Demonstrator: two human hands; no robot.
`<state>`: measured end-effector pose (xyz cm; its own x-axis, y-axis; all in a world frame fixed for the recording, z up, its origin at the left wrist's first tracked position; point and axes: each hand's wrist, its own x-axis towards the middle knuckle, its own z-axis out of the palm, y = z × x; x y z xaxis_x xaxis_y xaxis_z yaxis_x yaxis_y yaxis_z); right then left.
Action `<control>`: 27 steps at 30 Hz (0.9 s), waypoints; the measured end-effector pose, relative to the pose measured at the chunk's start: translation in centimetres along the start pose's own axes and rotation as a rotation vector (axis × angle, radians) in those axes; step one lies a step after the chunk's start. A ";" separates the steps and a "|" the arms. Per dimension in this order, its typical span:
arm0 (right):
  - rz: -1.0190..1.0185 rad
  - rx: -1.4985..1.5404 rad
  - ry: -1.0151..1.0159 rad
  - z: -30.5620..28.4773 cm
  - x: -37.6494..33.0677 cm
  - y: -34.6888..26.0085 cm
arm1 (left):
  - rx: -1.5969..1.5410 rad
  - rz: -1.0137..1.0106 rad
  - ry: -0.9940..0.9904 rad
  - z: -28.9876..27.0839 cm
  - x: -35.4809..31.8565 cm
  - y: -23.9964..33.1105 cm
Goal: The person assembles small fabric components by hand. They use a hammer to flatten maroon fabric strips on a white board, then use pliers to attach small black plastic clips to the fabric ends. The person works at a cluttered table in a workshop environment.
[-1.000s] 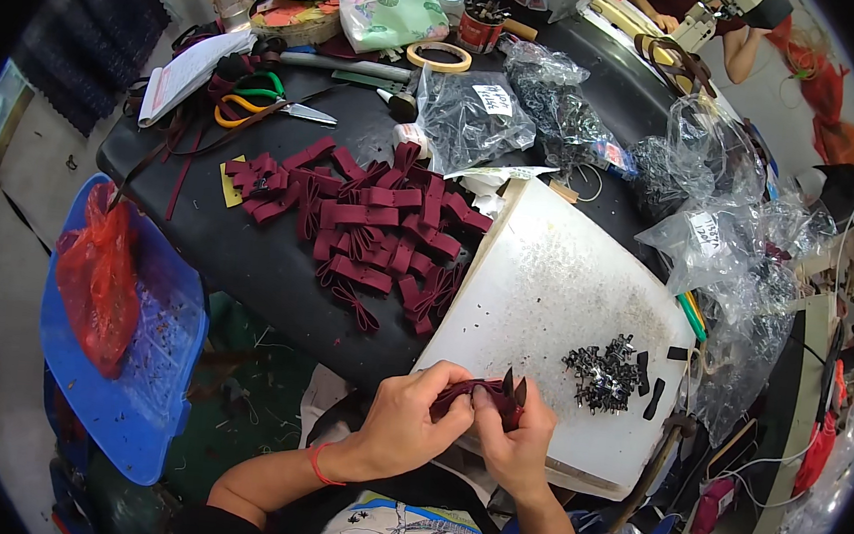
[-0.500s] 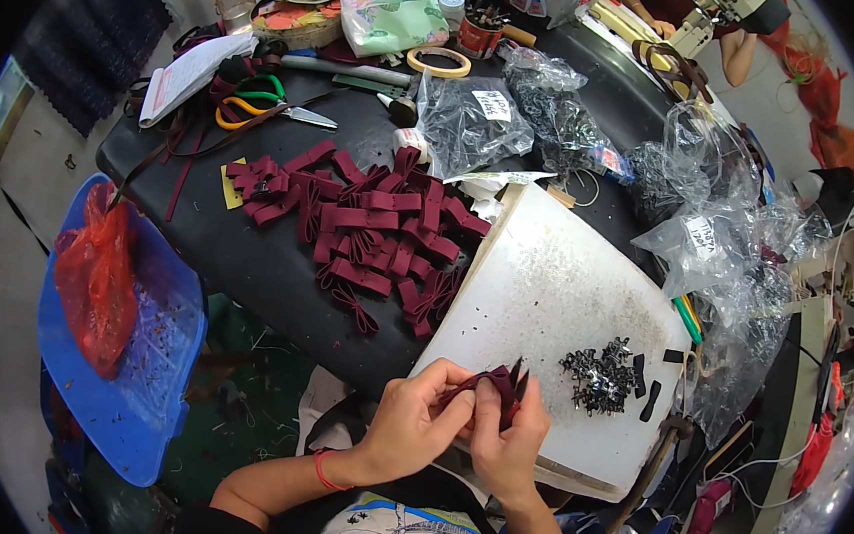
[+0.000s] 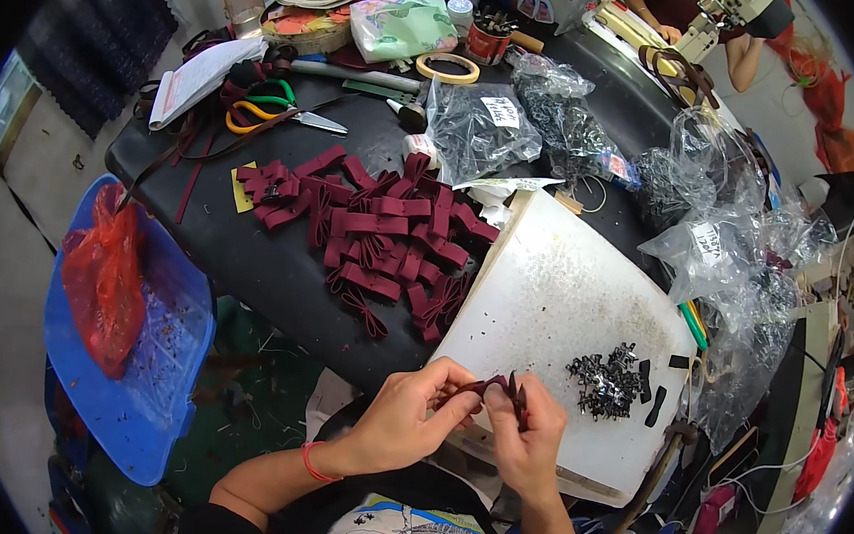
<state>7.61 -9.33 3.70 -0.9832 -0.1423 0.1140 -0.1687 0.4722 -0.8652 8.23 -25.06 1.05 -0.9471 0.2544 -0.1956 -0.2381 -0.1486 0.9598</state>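
Observation:
Above the near edge of the white board, both hands meet at a small maroon ribbon bow [image 3: 478, 385]. My left hand [image 3: 418, 407] pinches one end of it between thumb and fingers. My right hand [image 3: 526, 431] is closed at the other end, its thumb pressed against the ribbon. A dark pointed tool [image 3: 513, 382], perhaps snips, sticks up from the right fingers; most of it is hidden. To the left of the board lies a pile of maroon ribbon bows [image 3: 380, 223]. Small black metal clips [image 3: 607, 382] are heaped on the board right of my hands.
The white board [image 3: 557, 277] rests on a black table [image 3: 238, 242]. Orange-and-green-handled scissors [image 3: 303, 117], a tape roll [image 3: 448, 67] and clear plastic bags [image 3: 483, 126] lie farther back. A blue scoop [image 3: 159, 427] with a red bag stands at left. Another person's arm shows beside a sewing machine [image 3: 701, 33].
My hands have drawn slightly apart, the right one shifting right. The maroon bow between them is tilted flatter and shows less of its face. The whole view has shifted slightly.

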 end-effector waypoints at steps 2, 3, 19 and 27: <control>-0.044 -0.005 0.061 1.0 -0.5 0.0 | 0.183 0.089 0.044 0.0 0.0 0.1; -0.006 0.018 0.039 1.1 -0.5 0.1 | 0.288 0.146 0.073 -0.2 0.2 0.5; -0.015 -0.020 0.144 0.8 1.0 0.7 | 0.467 0.583 0.651 -8.4 4.5 2.0; 0.230 -0.851 0.857 -16.7 -3.7 12.3 | 0.808 0.532 -0.067 0.9 3.7 1.1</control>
<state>8.01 11.53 0.76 -0.6695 0.4851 0.5625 0.3391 0.8734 -0.3496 4.69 -23.40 1.55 -0.8679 0.4014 0.2926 0.4617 0.4346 0.7733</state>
